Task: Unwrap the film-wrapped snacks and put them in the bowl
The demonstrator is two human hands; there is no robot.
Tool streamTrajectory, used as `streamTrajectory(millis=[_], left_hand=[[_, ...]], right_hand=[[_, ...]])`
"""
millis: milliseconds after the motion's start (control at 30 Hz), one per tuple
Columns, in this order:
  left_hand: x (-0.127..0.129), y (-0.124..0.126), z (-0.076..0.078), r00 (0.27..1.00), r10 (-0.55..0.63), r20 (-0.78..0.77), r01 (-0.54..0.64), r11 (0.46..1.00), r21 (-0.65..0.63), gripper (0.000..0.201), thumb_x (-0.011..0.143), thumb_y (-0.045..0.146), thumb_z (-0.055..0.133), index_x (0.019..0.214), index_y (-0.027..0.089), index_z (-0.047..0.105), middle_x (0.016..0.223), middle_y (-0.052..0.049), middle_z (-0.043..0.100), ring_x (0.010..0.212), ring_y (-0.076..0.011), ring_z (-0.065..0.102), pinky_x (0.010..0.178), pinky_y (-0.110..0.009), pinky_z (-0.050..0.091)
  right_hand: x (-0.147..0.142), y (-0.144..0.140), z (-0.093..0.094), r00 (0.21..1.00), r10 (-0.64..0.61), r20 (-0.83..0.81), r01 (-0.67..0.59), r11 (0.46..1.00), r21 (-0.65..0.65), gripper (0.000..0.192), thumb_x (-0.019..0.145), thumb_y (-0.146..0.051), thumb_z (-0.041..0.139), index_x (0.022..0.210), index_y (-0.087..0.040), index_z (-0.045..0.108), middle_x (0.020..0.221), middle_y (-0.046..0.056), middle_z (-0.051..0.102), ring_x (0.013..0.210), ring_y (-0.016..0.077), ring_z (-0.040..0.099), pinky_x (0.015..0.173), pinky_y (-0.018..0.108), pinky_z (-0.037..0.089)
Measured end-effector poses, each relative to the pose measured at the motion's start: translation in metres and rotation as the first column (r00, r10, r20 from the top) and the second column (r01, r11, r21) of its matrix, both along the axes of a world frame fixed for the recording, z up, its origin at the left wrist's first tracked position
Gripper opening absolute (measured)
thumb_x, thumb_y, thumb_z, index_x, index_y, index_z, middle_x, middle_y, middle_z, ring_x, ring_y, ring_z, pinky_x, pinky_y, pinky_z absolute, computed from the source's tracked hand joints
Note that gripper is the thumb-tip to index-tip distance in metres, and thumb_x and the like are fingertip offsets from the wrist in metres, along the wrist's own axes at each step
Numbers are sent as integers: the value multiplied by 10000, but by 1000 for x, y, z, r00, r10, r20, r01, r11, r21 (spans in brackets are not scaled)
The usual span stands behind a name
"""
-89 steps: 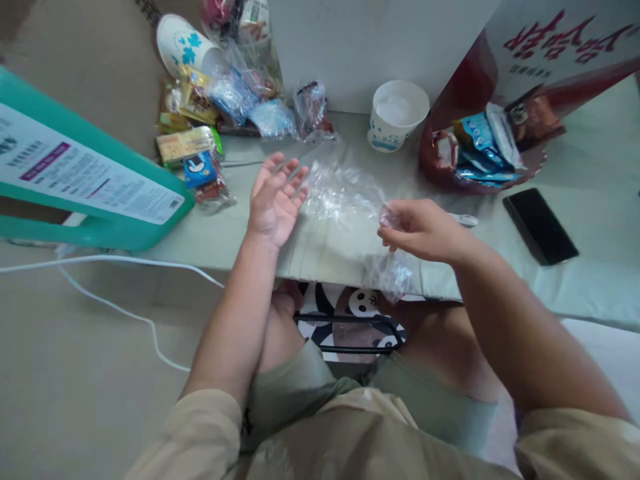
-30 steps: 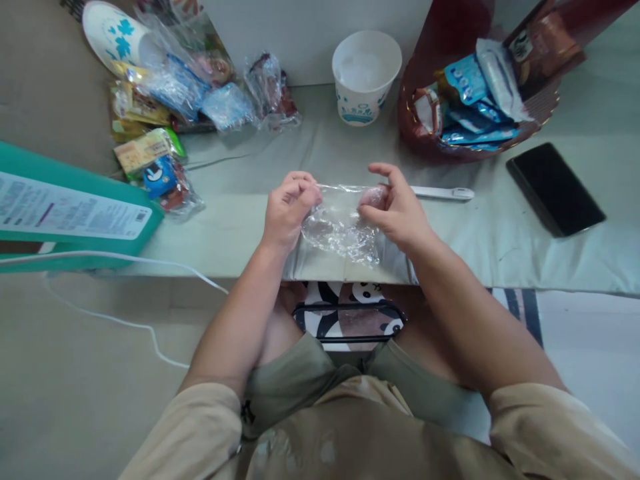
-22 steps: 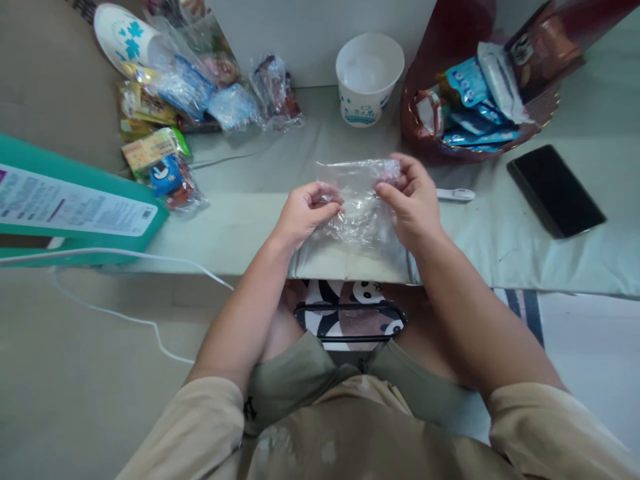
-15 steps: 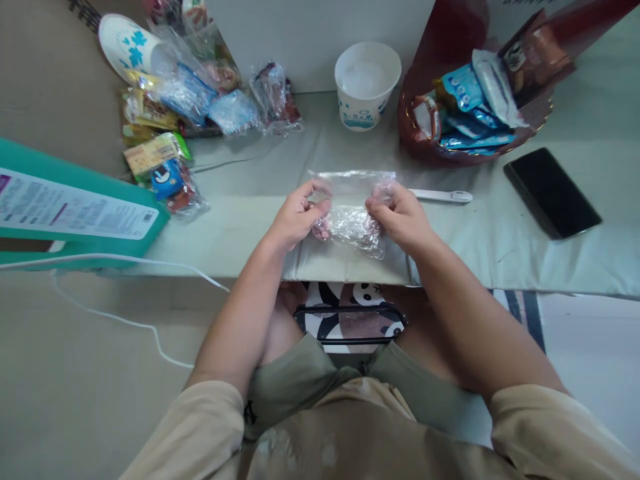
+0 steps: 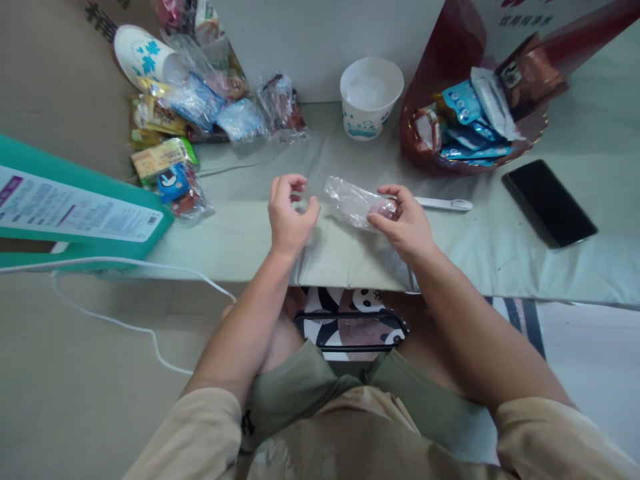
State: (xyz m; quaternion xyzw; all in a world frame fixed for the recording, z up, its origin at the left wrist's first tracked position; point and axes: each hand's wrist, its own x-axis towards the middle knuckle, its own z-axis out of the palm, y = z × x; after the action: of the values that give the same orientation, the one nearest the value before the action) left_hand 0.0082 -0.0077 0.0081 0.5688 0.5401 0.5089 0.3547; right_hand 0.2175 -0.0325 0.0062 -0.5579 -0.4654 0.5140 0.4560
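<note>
A clear plastic bag point(image 5: 353, 203) hangs sideways from my right hand point(image 5: 407, 223), whose thumb and fingers are closed on its right end. Something reddish shows through the plastic at that end; its kind I cannot make out. My left hand point(image 5: 293, 217) is raised just left of the bag, fingers apart and curved, touching nothing. Behind my right hand lies a white stick-shaped tool point(image 5: 445, 204) on the cloth-covered table point(image 5: 240, 247). A white paper cup point(image 5: 370, 100) with a blue-green print stands beyond the bag.
Several wrapped snacks point(image 5: 195, 107) and a tipped paper cup point(image 5: 143, 57) are heaped at the back left. A dark red bowl point(image 5: 415, 150) holds blue packets. Right of it lies a black phone point(image 5: 550, 203). A green box point(image 5: 80, 207) and white cable point(image 5: 150, 263) are at left.
My left hand has let go of the bag and moved left. The bag, earlier spread between both hands, is now bunched and slanting from my right hand alone.
</note>
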Motion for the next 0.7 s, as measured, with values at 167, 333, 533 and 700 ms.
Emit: streamTrajectory(millis=[167, 333, 533, 700], left_hand=[[14, -12, 2, 925, -347, 154, 364, 926, -102, 469, 705, 386, 841, 1095, 221, 641, 1162, -81, 675, 1096, -214, 636, 950, -334, 511], [19, -9, -1, 737, -371, 565, 593, 756, -277, 424, 671, 440, 876, 962, 183, 704, 945, -44, 722, 841, -146, 661, 819, -285, 520], [9, -4, 9, 769, -317, 555, 510, 828, -233, 299, 693, 323, 809, 947, 200, 709, 925, -18, 683, 872, -132, 616, 803, -258, 476], [-3, 3, 17, 802, -149, 578, 362, 892, -272, 210, 758, 358, 675, 901, 214, 623, 848, 9, 603, 799, -124, 579, 748, -264, 459]], right_hand=[[-7, -7, 7, 970, 165, -181, -169, 986, -5, 320, 719, -428, 797, 809, -231, 561, 708, -39, 556, 621, 116, 490, 609, 277, 397], [-4, -8, 8, 984, 100, -150, -96, 995, 32, 468, 649, -491, 872, 908, -252, 564, 835, -20, 593, 724, 141, 557, 655, 283, 466], [-3, -8, 26, 976, 95, 195, -121, 985, 123, 289, 767, -433, 760, 747, -235, 550, 649, -28, 537, 576, 126, 463, 544, 276, 382], [-2, 90, 83, 747, -263, 611, -49, 894, 445, 251, 757, -178, 734, 662, -239, 509, 639, -26, 556, 632, 112, 486, 591, 286, 380]])
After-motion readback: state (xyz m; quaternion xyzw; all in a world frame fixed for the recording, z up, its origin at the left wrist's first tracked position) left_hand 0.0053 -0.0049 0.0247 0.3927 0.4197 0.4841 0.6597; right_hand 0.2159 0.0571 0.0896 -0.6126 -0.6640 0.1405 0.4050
